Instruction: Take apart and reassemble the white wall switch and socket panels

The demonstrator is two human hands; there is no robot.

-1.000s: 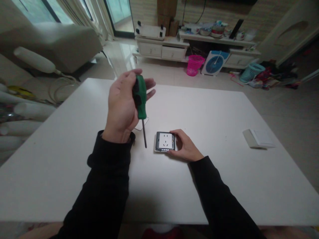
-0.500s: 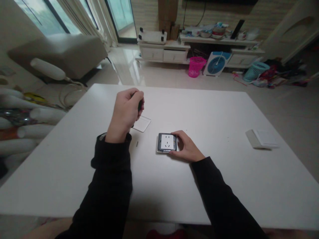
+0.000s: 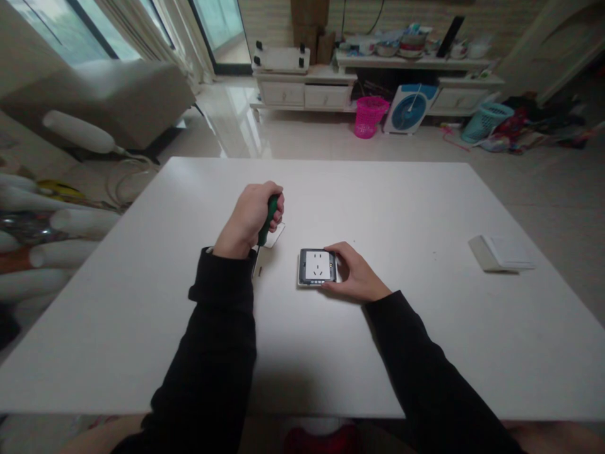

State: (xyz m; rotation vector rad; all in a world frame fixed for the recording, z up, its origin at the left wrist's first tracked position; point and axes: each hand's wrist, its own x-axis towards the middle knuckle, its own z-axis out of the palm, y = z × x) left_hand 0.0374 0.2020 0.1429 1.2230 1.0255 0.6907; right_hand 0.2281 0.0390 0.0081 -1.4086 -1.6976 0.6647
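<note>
My left hand [image 3: 253, 214] is closed around the green handle of a screwdriver [image 3: 268, 221], whose thin shaft points down toward the table. Under and behind that hand lies a flat white cover plate [image 3: 275, 236], partly hidden. A small screw [image 3: 259, 272] rests on the tabletop just below. To the right, a wall socket [image 3: 317, 266] with a white face and dark grey frame lies face up on the table. My right hand [image 3: 352, 272] grips its right side between thumb and fingers. The screwdriver is apart from the socket.
The white table [image 3: 392, 202] spans the view. A white box-like piece [image 3: 503, 253] lies near its right edge. Beyond stand a pink basket [image 3: 369, 116], a blue fan [image 3: 409, 110] and a low white cabinet [image 3: 283, 93]. White rolls [image 3: 75, 249] are stacked at the left.
My left hand has moved right and slightly down with the screwdriver, whose green handle shows more now. My right hand keeps its hold on the socket.
</note>
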